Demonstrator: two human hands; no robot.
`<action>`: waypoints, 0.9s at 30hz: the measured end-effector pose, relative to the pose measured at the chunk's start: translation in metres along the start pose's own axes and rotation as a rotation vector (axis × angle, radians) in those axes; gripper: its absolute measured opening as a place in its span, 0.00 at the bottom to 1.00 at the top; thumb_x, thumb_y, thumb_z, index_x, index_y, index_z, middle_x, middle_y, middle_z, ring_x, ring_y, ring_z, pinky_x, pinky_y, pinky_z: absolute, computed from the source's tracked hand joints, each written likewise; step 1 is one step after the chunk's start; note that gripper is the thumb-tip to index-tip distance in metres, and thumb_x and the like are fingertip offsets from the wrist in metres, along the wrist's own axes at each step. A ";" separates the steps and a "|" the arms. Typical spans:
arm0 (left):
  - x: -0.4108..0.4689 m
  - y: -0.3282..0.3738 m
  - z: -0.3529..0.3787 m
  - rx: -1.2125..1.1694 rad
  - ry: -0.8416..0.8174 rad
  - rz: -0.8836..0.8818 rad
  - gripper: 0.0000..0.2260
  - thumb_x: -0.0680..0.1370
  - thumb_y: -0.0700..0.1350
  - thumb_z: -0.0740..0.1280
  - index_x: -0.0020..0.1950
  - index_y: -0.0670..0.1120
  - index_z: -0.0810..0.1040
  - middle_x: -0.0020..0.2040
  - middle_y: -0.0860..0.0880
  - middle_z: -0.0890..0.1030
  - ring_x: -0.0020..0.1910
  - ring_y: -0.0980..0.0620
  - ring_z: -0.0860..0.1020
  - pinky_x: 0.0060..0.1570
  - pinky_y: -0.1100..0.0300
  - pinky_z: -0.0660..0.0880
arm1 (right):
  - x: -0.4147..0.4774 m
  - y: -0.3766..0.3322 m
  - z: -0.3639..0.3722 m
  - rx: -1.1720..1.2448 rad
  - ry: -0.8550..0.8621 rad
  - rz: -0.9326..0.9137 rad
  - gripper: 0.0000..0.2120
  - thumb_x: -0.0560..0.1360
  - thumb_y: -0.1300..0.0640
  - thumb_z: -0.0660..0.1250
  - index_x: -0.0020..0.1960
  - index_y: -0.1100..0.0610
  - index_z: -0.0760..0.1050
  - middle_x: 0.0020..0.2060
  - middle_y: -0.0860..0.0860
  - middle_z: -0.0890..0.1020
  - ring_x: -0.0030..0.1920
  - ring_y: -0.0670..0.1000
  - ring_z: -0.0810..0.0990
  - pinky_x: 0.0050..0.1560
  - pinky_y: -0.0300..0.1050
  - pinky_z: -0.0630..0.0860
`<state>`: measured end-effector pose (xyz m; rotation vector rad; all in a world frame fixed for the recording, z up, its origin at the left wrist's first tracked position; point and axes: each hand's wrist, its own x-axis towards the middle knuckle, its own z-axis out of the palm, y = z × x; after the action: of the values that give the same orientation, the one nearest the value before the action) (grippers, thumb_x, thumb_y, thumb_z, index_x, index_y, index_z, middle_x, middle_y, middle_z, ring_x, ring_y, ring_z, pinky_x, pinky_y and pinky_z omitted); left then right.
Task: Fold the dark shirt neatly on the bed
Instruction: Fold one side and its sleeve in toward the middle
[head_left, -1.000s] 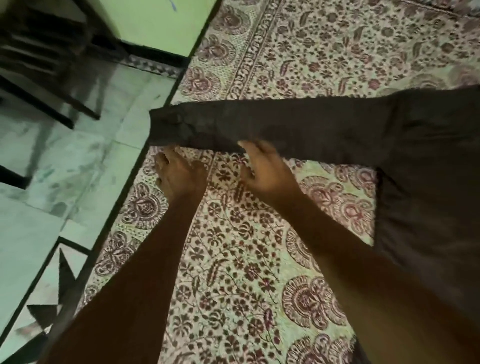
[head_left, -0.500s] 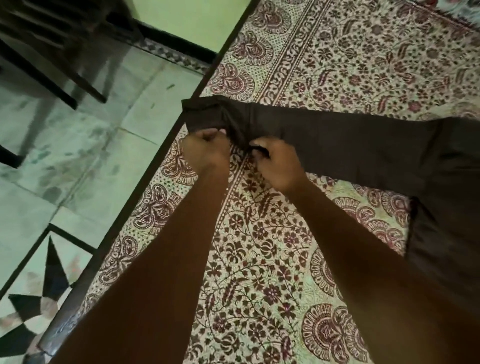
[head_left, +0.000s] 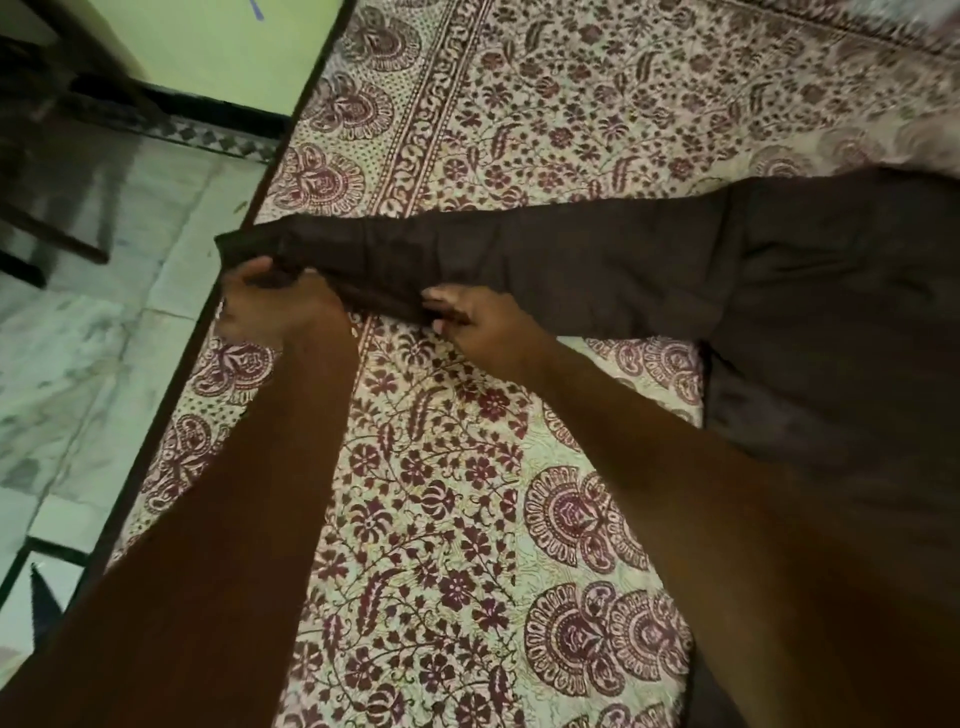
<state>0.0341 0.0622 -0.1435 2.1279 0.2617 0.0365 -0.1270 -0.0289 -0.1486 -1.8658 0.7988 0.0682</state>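
Early going, by the look of it. Working on the dark shirt (head_left: 841, 322), laid flat on the floral bedspread (head_left: 447, 493), with the body over at the right and partly out of view. Stretching one sleeve (head_left: 545, 265) straight out leftward across the bed, right to the mattress edge, with the cuff (head_left: 244, 247) poking just past it above the marble floor (head_left: 104, 338). Gripping that cuff end with the left hand (head_left: 283, 309), curled round the cloth. Pinching the sleeve's near edge a little further in with the right hand (head_left: 480, 330), closed on the fabric. Holding the sleeve fairly taut and smooth between the two grips, apart from some wrinkling near the cuff. No fold made yet as far as can be seen: no sleeve brought across the body, no side turned in, no halving of the length. Can't tell about the collar, the far sleeve or the hem, all beyond the frame. Reads as the smoothing stage before the first real fold. Left to do, most likely: carrying this sleeve back over the body, doing likewise on the other side, then folding bottom to top and squaring it all off. Worth minding that cuff overhanging the edge.
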 end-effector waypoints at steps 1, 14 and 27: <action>-0.003 0.005 0.001 -0.047 0.034 -0.007 0.15 0.72 0.40 0.70 0.59 0.44 0.80 0.61 0.41 0.80 0.56 0.49 0.78 0.47 0.79 0.66 | 0.000 -0.004 -0.002 0.010 -0.005 0.013 0.21 0.83 0.61 0.65 0.75 0.58 0.72 0.69 0.57 0.79 0.66 0.54 0.79 0.60 0.31 0.72; -0.129 0.012 -0.026 0.213 -0.841 1.453 0.15 0.76 0.32 0.60 0.58 0.42 0.78 0.61 0.44 0.77 0.44 0.44 0.82 0.40 0.54 0.81 | -0.031 -0.010 -0.087 1.122 0.222 0.348 0.38 0.65 0.35 0.79 0.64 0.61 0.79 0.55 0.56 0.86 0.53 0.58 0.86 0.54 0.58 0.82; -0.251 0.014 -0.004 0.606 -0.634 1.054 0.30 0.71 0.41 0.72 0.70 0.47 0.65 0.70 0.38 0.69 0.68 0.34 0.70 0.65 0.36 0.70 | -0.196 0.095 -0.203 1.348 0.490 0.245 0.16 0.81 0.69 0.55 0.63 0.59 0.75 0.45 0.56 0.86 0.44 0.57 0.86 0.40 0.50 0.85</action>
<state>-0.2093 0.0084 -0.1105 2.4849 -1.3699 -0.1180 -0.3932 -0.1241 -0.0574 -0.4877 1.0154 -0.6452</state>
